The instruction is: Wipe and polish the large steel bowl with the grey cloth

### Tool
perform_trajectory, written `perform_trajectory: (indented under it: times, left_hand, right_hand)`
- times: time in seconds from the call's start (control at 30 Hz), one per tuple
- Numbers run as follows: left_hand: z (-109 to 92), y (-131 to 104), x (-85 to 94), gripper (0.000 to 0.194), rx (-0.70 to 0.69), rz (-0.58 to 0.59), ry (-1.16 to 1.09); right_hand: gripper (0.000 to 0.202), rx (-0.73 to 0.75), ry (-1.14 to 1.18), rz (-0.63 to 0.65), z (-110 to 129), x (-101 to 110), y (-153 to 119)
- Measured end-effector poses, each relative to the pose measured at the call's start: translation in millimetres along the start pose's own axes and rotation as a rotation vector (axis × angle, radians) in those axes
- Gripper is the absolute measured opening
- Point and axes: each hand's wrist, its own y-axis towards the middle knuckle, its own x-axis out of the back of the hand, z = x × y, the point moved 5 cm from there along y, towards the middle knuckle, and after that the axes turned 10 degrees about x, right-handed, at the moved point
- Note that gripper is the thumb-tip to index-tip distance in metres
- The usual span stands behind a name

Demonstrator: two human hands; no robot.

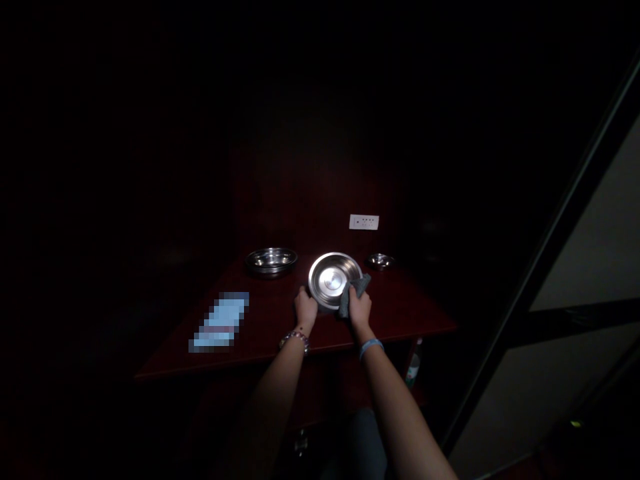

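Observation:
A shiny metal bowl (332, 279) is held up over the dark red desk, tilted so that its inside faces me. My left hand (305, 311) is closed at the bowl's lower left rim, its fingertips hidden behind the bowl. At the lower right rim, my right hand (359, 308) is closed on a grey cloth (367, 283), which is pressed against the bowl's edge and inner wall. Farther back on the left stand wider metal bowls (271, 261), seemingly stacked. A small metal dish (381, 261) rests at the back right.
The red desk (400, 313) has its front edge close to me. A pixelated light-blue patch (220, 323) covers something flat on the left. A white socket panel (364, 222) is on the back wall. Below the desk at right stands a bottle (413, 367). A framed panel (575, 267) leans along the right.

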Motion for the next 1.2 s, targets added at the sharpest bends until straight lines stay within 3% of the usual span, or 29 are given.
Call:
perform_trajectory:
  times: [0.3, 0.63, 0.87, 1.2]
  left_hand:
    - [-5.2, -5.2, 3.6, 0.024, 0.008, -0.018, -0.033]
    - [2.4, 1.9, -1.8, 0.018, -0.022, -0.007, -0.020]
    - [-4.9, -5.9, 5.0, 0.022, -0.012, -0.049, -0.040]
    - [-2.3, -3.0, 0.7, 0.025, 0.007, -0.005, -0.006]
  right_hand:
    - [0.037, 0.005, 0.015, 0.005, 3.0, 0.6, -1.2]
    - [0.035, 0.006, 0.026, -0.019, 2.4, 0.9, -2.1]
    - [0.034, 0.009, 0.019, -0.011, 4.7, 1.8, -2.6]
    - [0.034, 0.007, 0.012, -0.008, 6.8, 2.4, -4.0]
